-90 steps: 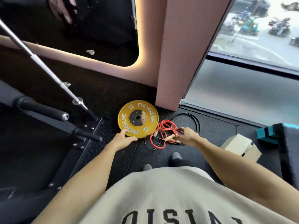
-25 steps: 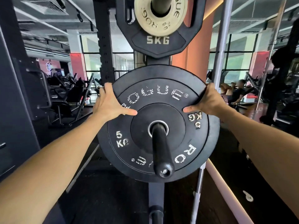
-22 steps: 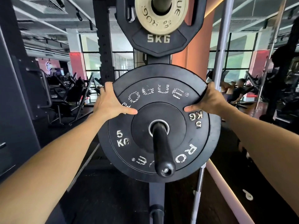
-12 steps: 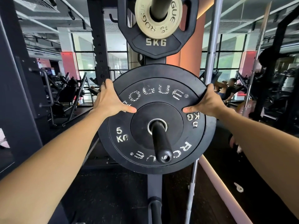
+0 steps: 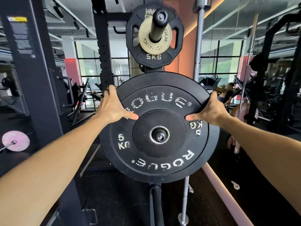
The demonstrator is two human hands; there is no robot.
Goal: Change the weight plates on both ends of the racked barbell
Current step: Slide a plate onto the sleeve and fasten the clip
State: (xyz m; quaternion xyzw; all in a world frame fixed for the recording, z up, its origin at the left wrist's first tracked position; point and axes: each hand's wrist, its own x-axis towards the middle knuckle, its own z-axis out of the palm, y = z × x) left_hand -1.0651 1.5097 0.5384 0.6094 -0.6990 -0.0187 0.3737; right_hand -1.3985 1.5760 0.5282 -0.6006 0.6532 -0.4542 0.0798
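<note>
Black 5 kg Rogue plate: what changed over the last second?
The black 5 kg Rogue plate has slid outward along its storage peg toward the person; the peg tip now sits nearly flush with the hub. Left hand and right hand still grip its upper edges. The plates above are unchanged.

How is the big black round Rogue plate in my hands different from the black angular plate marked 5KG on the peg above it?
The big black round Rogue plate is a smooth, solid circle with white lettering; the black angular plate is many-sided with grip slots. The Rogue plate looks clearly wider. The left hand and right hand grip the Rogue plate's rim; the angular plate is untouched and has a small tan plate in front of it. Both are black, marked 5 kg, and sit on pegs.
</note>
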